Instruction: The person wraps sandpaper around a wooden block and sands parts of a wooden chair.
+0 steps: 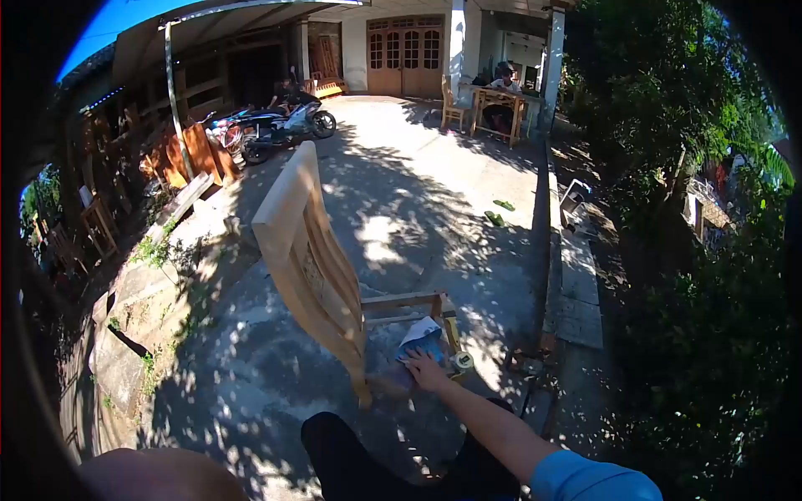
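Note:
Below me stands an unpainted wooden chair frame [313, 259] with a tall, curved slatted back. Its seat rails [403, 305] extend to the right of the back. My right hand [428, 370] is beside the seat, its fingers closed on a crumpled blue-and-white sheet [423, 341]; whether this is paper, cloth or plastic is unclear. A small pale round thing [461, 361] sits just right of that hand, by the front of the chair. Bare skin of my left arm [163, 474] shows at the bottom left edge, but my left hand is out of view.
A person [505, 82] sits at a wooden table frame [499, 113] near the house, with a wooden chair [452, 107] beside it. Motorbikes [288, 123] and boards [200, 154] stand at the left. A low concrete edge [551, 225] and dense shrubs [702, 359] line the right.

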The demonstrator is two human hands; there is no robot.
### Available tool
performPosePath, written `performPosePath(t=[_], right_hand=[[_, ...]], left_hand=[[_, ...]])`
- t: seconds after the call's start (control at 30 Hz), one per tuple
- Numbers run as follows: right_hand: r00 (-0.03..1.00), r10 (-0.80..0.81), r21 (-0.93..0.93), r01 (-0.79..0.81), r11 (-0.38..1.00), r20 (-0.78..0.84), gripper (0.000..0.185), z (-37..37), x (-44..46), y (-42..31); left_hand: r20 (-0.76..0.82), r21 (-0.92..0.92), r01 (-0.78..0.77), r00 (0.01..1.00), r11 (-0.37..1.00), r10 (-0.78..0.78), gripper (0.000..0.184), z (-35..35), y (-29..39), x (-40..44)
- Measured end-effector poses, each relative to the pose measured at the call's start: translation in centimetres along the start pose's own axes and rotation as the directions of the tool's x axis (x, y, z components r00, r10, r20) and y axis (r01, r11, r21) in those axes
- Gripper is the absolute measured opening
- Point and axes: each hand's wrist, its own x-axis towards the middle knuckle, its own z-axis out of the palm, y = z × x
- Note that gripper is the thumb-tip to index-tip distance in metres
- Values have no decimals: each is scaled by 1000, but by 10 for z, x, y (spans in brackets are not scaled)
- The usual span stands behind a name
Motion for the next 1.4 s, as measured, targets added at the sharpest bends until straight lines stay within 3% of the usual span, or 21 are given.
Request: performPosePath(t=[0.23,0.33,0.37,0.4,0.43,0.47,0.5,0.53,0.6,0.7,0.8,1.0,1.1,1.4], right_hand=[[1000,6,47,-6,999,8,41,-3,-7,-5],[1000,5,47,-6,999,8,41,-4,-8,-10],[1000,10,62,-10,998,3,41,-5,-8,-10],[1000,13,55,-13,998,14,41,-5,-8,-7],[1000,15,52,-16,999,27,41,0,-7,-2],[999,9,48,-10,999,35,41,2,-2,0],[998,23,56,-26,998,59,41,2,0,-1],[996,35,59,-40,997,84,41,-1,0,1],[994,50,75,-57,996,98,42,-3,6,-4],[993,71,80,-78,994,93,42,0,2,-2],[996,59,61,-63,996,71,42,4,0,4],[998,52,75,-55,996,39,40,2,0,0],[998,55,98,-59,993,39,40,-1,-2,-3],[998,39,73,-42,996,40,39,0,-9,-6]], left_hand=[[-39,-70,-8,999,998,5,45,30,3,0],[71,-177,128,991,976,-118,44,60,31,-33],[262,-282,362,920,888,-291,37,75,54,-62],[467,-252,550,790,796,-397,26,93,70,-97],[600,-187,713,627,675,-497,23,116,91,-135],[717,-88,856,410,510,-564,32,138,110,-186],[797,38,885,253,464,-548,47,149,129,-223],[862,140,834,162,533,-480,75,155,139,-284],[865,398,743,-109,538,-490,105,155,169,-341],[842,504,711,-278,490,-462,119,147,203,-414],[848,446,851,-302,278,-436,117,141,212,-442],[814,438,874,-285,212,-507,115,148,211,-453],[821,352,863,-99,363,-562,112,149,213,-454],[784,446,796,-127,409,-608,115,153,224,-451]])
